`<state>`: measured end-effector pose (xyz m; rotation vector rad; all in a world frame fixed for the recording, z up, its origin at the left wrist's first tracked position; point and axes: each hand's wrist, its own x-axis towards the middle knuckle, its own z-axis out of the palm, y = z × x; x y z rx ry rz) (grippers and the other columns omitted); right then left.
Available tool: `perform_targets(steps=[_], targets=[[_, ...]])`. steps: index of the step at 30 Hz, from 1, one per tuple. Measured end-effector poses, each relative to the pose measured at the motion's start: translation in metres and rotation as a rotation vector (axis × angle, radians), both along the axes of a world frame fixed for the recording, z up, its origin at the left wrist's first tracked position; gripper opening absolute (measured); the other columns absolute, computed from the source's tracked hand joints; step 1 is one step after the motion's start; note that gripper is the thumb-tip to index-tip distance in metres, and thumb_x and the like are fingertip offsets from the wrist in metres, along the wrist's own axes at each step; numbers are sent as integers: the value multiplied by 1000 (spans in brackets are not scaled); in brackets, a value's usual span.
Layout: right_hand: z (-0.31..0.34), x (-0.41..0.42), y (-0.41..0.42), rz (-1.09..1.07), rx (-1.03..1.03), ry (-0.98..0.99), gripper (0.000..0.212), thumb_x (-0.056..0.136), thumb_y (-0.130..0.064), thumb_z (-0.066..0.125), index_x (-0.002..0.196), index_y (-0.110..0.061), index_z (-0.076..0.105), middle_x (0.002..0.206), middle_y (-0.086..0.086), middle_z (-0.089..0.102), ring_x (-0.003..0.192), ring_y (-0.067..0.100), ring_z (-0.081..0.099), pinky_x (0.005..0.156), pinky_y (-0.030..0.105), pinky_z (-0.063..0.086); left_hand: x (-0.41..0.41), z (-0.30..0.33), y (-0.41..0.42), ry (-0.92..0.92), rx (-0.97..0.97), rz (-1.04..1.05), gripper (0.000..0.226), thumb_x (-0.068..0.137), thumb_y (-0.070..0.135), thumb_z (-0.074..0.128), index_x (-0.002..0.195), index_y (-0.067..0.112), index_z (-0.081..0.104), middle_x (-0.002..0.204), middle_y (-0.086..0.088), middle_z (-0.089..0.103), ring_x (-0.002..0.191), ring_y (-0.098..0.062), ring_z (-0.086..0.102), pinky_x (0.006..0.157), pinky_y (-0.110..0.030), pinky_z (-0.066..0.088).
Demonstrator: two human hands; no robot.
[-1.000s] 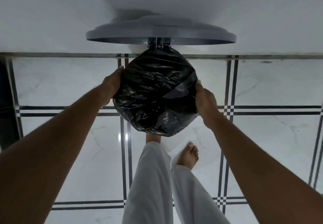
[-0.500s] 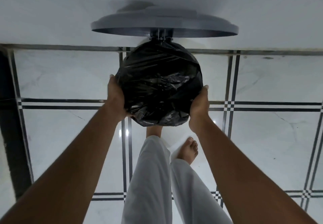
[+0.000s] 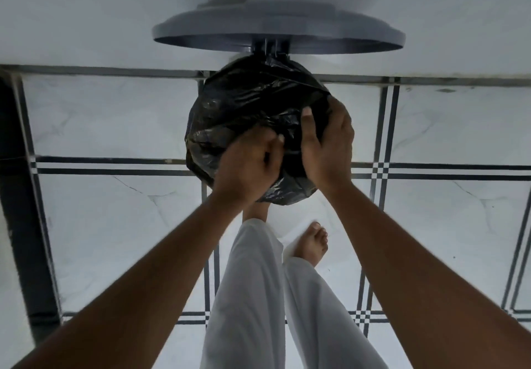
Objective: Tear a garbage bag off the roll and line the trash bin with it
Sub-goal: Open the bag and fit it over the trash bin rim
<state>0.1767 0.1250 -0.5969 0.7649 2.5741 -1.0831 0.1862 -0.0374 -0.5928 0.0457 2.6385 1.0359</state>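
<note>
A black garbage bag covers the round mouth of the trash bin below me, stretched over its rim. The grey bin lid stands raised on its hinge against the white wall behind. My left hand is over the near part of the bag, fingers curled and pinching the plastic. My right hand grips the bag at the bin's right rim, thumb on top and fingers wrapped round the side. The bin body is hidden under the bag and my hands. No roll is in view.
White marble floor tiles with black line borders lie all around. My bare feet and white trousers are just in front of the bin. A dark upright edge runs along the far left.
Both hands left the bin's outer sides and came inward over the bag's near and right parts. They now pinch the plastic instead of pressing it flat against the sides.
</note>
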Motion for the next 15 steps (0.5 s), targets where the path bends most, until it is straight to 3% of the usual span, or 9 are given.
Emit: perform_targets(steps=[2, 4, 5, 7, 10, 13, 15], targets=[[-10, -13, 2, 52, -9, -44, 73, 111, -64, 36, 172, -24, 37, 174, 11, 45, 161, 36, 40, 130, 60, 34, 1, -32, 11, -215, -125, -97, 50, 110, 53, 41, 124, 15, 69, 119, -11, 74, 109, -36, 71, 94, -49, 60], [-20, -21, 7, 117, 24, -121, 71, 114, -61, 30, 178, -30, 22, 181, 13, 33, 166, 38, 33, 132, 63, 30, -5, -54, 12, -512, -244, -74, 75, 106, 73, 41, 163, 25, 45, 164, -13, 54, 149, -42, 52, 121, -57, 44], [-25, -23, 11, 150, 40, -174, 70, 116, -61, 29, 179, -35, 14, 184, 14, 24, 168, 40, 28, 133, 65, 27, -9, -63, 10, -641, -218, -38, 89, 101, 81, 46, 172, 29, 29, 175, -11, 40, 159, -41, 41, 128, -58, 36], [-28, -27, 16, 184, 40, -264, 69, 117, -61, 28, 178, -44, 2, 187, 17, 9, 169, 45, 21, 132, 67, 23, -20, -74, 1, -792, -106, 34, 106, 94, 88, 54, 176, 33, 16, 182, -7, 28, 165, -38, 30, 133, -57, 28], [-27, -32, 19, 199, 55, -299, 71, 117, -63, 29, 178, -46, -2, 187, 17, 0, 170, 46, 15, 133, 67, 17, -29, -71, -3, -766, -167, -120, 90, 103, 79, 49, 174, 30, 25, 177, -12, 36, 163, -39, 35, 132, -56, 31], [-19, -30, 14, 236, 233, -161, 77, 114, -65, 37, 180, -35, 10, 184, 22, 12, 167, 46, 18, 134, 67, 15, -30, -52, 0, -516, -379, -234, 45, 112, 49, 51, 141, 18, 65, 131, -19, 75, 128, -41, 69, 106, -46, 56], [-12, -28, 9, 266, 292, 9, 74, 112, -61, 45, 176, -28, 29, 176, 21, 31, 160, 44, 32, 130, 63, 26, -26, -44, 5, -369, -268, -182, 25, 107, 28, 55, 120, 18, 73, 109, -15, 81, 108, -40, 77, 92, -45, 62]])
